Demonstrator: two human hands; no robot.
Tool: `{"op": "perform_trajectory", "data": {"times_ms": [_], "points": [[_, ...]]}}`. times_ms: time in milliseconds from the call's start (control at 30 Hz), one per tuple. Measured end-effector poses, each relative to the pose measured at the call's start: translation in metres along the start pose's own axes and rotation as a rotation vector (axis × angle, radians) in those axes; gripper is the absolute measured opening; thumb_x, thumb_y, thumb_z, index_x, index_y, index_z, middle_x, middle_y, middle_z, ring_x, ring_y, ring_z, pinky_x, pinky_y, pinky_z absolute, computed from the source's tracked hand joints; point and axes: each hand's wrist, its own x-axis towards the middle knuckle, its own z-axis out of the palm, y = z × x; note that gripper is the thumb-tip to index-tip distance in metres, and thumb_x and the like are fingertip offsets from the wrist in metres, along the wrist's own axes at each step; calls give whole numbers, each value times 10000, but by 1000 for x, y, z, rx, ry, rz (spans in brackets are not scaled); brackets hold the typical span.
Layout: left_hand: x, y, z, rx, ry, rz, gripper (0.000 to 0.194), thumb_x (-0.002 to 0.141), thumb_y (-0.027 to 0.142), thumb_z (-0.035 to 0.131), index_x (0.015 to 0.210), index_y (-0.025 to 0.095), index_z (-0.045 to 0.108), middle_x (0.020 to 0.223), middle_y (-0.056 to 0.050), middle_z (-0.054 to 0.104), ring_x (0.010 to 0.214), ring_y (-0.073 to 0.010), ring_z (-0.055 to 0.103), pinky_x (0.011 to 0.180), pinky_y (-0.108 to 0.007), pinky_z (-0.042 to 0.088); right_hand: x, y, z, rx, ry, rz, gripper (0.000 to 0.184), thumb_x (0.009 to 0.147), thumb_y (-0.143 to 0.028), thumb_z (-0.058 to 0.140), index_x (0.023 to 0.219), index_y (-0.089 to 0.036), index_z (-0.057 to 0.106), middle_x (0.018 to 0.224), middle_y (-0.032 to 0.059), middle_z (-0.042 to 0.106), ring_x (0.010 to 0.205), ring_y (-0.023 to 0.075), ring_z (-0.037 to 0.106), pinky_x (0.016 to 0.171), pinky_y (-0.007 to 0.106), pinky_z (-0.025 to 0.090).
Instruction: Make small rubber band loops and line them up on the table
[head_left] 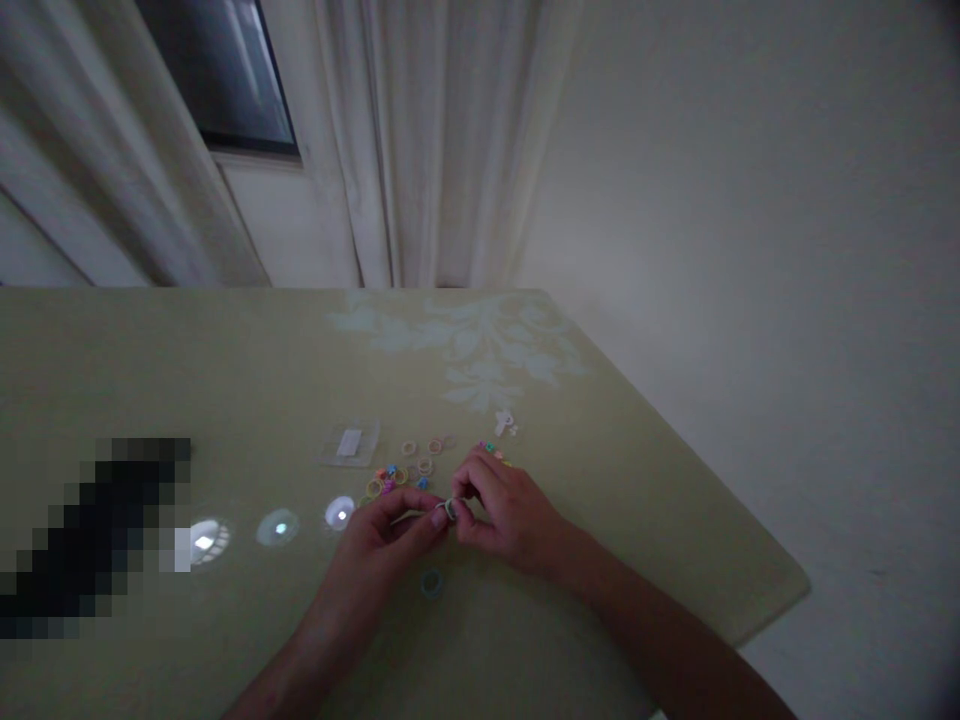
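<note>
a small pale elastic band [450,509] is in hand, held up just above the table [675,520] at the point where the two hands meet. the left hand [386,535] has thumb and index finger drawn together on the band's left side, with its other fingers loosely curled. the right hand [506,505] pinches at the other side, its thumb and forefinger nearly together; exactly how much of the band those fingertips cover is too small to make out.

the work looks to be partway through, with this one band being handled. a pale loop [431,583] lies apart on the near side of the hands, though whether it has been worked on is unclear. beyond the left hand, a yellow loop [374,488] and a pinkish loop [424,467] lie loose, unheld, among a blue star-shaped bead [423,483] and an orange bead [381,474]. a clear plastic bag [349,443] lies flat farther off, and white plastic pieces [504,422] sit beyond the right hand.

the held band shows as a narrow oval, its longer axis running roughly up and down in view, slightly tilted. being a loop, it has no evident leading end; which way its hole faces is hard to judge.
</note>
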Motion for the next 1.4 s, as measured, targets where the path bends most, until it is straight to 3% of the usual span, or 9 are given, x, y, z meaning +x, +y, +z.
{"op": "perform_trajectory", "data": {"times_ms": [200, 333, 600, 900, 1067, 1200, 1400], "points": [[-1, 4, 2, -13, 12, 2, 390, 666, 491, 949, 875, 196, 804, 787, -36, 811, 769, -199, 737, 724, -270, 536, -1, 3, 4, -16, 26, -14, 100, 909, -153, 591, 926, -224, 522, 882, 3, 589, 773, 157, 534, 756, 281, 445], [2, -1, 0, -21, 1, -24, 403, 654, 476, 952, 882, 188, 787, 759, -33, 807, 746, -216, 742, 686, -278, 529, -1, 2, 5, 19, 43, -7, 89, 928, -165, 600, 931, -224, 533, 854, -7, 579, 744, 152, 525, 777, 292, 456], [3, -4, 0, -73, 4, -30, 360, 703, 490, 938, 857, 199, 793, 784, -23, 806, 728, -166, 718, 674, -233, 497, 1, -1, 3, 83, 57, 20, 76, 963, -178, 623, 935, -218, 564, 815, -22, 550, 715, 144, 500, 828, 304, 457], [5, -7, -1, -63, 0, 2, 387, 675, 467, 959, 873, 178, 794, 833, -49, 805, 783, -181, 713, 728, -251, 515, 2, -5, 1, 151, 90, 26, 67, 969, -191, 654, 925, -212, 608, 810, -22, 552, 718, 140, 505, 809, 308, 452], [3, -2, 3, -56, 29, 39, 367, 701, 487, 931, 858, 179, 808, 808, -51, 790, 742, -180, 697, 683, -258, 516, 2, -9, -3, 204, 93, 46, 43, 941, -199, 684, 952, -208, 644, 822, -22, 559, 701, 129, 507, 758, 300, 450], [4, -1, 2, -2, 50, 108, 339, 673, 459, 940, 824, 182, 814, 819, -63, 802, 789, -207, 729, 731, -281, 557, 2, -9, -4, 223, 75, 89, 220, 889, -220, 743, 1102, -207, 691, 943, 13, 627, 719, 131, 524, 680, 284, 435], [5, -5, -4, 111, 69, 210, 248, 768, 381, 878, 893, 185, 795, 885, -73, 823, 861, -249, 772, 802, -330, 608, 1, -5, 0, 173, 112, 59, 90, 893, -239, 753, 974, -212, 726, 788, -14, 595, 694, 141, 527, 726, 303, 453]]}}
